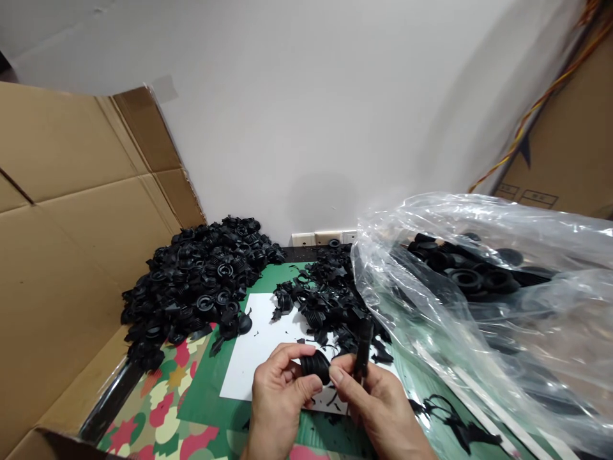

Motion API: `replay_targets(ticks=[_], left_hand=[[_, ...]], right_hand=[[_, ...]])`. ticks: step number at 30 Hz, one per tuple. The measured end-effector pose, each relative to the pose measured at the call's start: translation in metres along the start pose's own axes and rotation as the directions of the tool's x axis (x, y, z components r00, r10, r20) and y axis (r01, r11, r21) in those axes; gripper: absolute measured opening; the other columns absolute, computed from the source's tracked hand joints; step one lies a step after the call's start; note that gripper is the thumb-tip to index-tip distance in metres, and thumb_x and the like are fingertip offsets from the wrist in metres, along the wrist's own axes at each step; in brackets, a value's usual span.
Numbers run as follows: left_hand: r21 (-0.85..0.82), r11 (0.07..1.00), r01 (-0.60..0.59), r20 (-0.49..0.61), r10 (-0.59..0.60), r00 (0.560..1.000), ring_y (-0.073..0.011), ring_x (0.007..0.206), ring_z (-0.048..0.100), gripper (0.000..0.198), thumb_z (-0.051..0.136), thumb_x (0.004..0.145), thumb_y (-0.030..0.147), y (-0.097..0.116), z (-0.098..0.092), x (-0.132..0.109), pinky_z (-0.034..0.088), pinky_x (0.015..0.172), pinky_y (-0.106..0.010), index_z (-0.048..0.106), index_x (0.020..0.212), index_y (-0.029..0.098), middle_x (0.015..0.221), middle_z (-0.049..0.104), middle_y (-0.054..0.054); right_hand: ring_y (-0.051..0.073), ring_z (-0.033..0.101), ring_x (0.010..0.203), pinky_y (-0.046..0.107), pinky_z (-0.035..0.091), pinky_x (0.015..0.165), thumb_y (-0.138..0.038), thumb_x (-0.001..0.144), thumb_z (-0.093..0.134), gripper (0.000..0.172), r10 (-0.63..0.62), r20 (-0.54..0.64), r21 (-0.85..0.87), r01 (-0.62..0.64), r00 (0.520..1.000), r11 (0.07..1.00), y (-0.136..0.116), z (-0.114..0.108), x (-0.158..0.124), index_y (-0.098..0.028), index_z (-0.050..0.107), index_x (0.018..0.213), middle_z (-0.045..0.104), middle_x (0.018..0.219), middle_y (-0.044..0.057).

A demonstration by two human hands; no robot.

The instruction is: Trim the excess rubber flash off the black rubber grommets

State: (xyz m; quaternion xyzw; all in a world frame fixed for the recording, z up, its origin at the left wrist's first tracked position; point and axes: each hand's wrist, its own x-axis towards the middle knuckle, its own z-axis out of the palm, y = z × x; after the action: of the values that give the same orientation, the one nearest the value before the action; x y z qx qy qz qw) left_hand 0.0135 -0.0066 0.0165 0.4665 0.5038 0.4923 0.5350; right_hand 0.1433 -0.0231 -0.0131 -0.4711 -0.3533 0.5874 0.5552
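Observation:
My left hand (282,386) is closed around a black ribbed rubber bellows (315,367), with the thumb on its near side. At the bellows' right edge, the thumb and index fingertip of my right hand (368,393) pinch together. That hand also grips a dark, slim tool (364,348) that stands up between its fingers; its lower end is hidden, and its kind cannot be made out. Beneath both hands lies a white sheet (244,354) strewn with small black scraps. Just beyond them is a pile of black rubber trimmings (330,287).
At the left, a big heap of black ribbed rubber parts (191,275) leans against a cardboard box wall (90,211). A clear plastic bag (479,217) of black rubber rings spreads over the right side. Torn black scraps (462,425) lie near the bag. A white wall (311,115) closes off the back.

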Motion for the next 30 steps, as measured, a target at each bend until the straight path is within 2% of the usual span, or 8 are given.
replay_targets(ticks=[4, 11, 16, 22, 24, 30], left_hand=[[-0.039, 0.994, 0.107, -0.019, -0.107, 0.994, -0.0095, 0.043, 0.049, 0.026, 0.071, 0.054, 0.012, -0.0006, -0.0018, 0.0017, 0.040, 0.041, -0.018, 0.071, 0.080, 0.012, 0.047, 0.061, 0.002], [-0.066, 0.989, 0.131, -0.036, -0.133, 0.990, -0.0115, 0.044, 0.055, 0.027, 0.072, 0.052, 0.012, -0.0008, -0.0039, 0.0022, 0.041, 0.039, -0.017, 0.072, 0.079, 0.011, 0.046, 0.064, 0.001], [-0.073, 0.986, 0.147, -0.046, -0.150, 0.988, -0.0120, 0.042, 0.056, 0.027, 0.072, 0.051, 0.012, -0.0002, -0.0035, 0.0021, 0.040, 0.037, -0.017, 0.072, 0.077, 0.011, 0.043, 0.061, 0.002], [-0.074, 0.985, 0.158, -0.039, -0.161, 0.986, -0.0095, 0.037, 0.052, 0.026, 0.074, 0.050, 0.014, 0.0040, -0.0030, 0.0047, 0.038, 0.036, -0.017, 0.073, 0.076, 0.011, 0.041, 0.063, 0.000], [-0.074, 0.985, 0.157, -0.042, -0.161, 0.986, -0.0102, 0.038, 0.053, 0.026, 0.074, 0.050, 0.014, 0.0036, -0.0034, 0.0051, 0.038, 0.037, -0.017, 0.073, 0.075, 0.011, 0.042, 0.063, 0.000], [-0.056, 0.989, 0.139, -0.044, -0.141, 0.989, -0.0114, 0.040, 0.055, 0.025, 0.072, 0.051, 0.013, 0.0006, -0.0051, 0.0048, 0.040, 0.037, -0.017, 0.073, 0.076, 0.011, 0.043, 0.062, 0.001]], right_hand=[[0.005, 0.021, 0.041, 0.021, 0.016, 0.039, -0.058, 0.059, 0.074, 0.045, 0.069, -0.024, 0.094, -0.066, 0.997, 0.993, 0.0017, 0.0046, -0.0009, -0.015, 0.060, 0.064, 0.033, 0.047, -0.009], [0.005, 0.020, 0.042, 0.020, 0.013, 0.041, -0.059, 0.053, 0.077, 0.048, 0.165, -0.020, 0.164, -0.160, 0.986, 0.973, 0.0034, 0.0040, -0.0001, -0.015, 0.058, 0.062, 0.032, 0.047, -0.010], [0.007, 0.031, 0.043, 0.019, 0.019, 0.042, -0.054, 0.050, 0.080, 0.046, 0.200, -0.016, 0.230, -0.191, 0.980, 0.954, 0.0080, 0.0044, 0.0021, -0.016, 0.057, 0.060, 0.040, 0.047, -0.008], [0.007, 0.037, 0.041, 0.021, 0.032, 0.045, -0.046, 0.053, 0.081, 0.038, 0.216, 0.007, 0.309, -0.208, 0.976, 0.928, 0.0052, 0.0070, 0.0015, -0.016, 0.060, 0.060, 0.048, 0.047, -0.006], [0.009, 0.043, 0.044, 0.021, 0.031, 0.045, -0.047, 0.053, 0.081, 0.038, 0.215, 0.002, 0.306, -0.205, 0.977, 0.930, 0.0051, 0.0069, 0.0016, -0.015, 0.060, 0.060, 0.052, 0.048, -0.004], [0.009, 0.046, 0.046, 0.019, 0.028, 0.044, -0.045, 0.055, 0.081, 0.037, 0.212, 0.042, 0.321, -0.214, 0.976, 0.922, 0.0089, 0.0054, 0.0032, -0.015, 0.060, 0.062, 0.055, 0.051, -0.003]])
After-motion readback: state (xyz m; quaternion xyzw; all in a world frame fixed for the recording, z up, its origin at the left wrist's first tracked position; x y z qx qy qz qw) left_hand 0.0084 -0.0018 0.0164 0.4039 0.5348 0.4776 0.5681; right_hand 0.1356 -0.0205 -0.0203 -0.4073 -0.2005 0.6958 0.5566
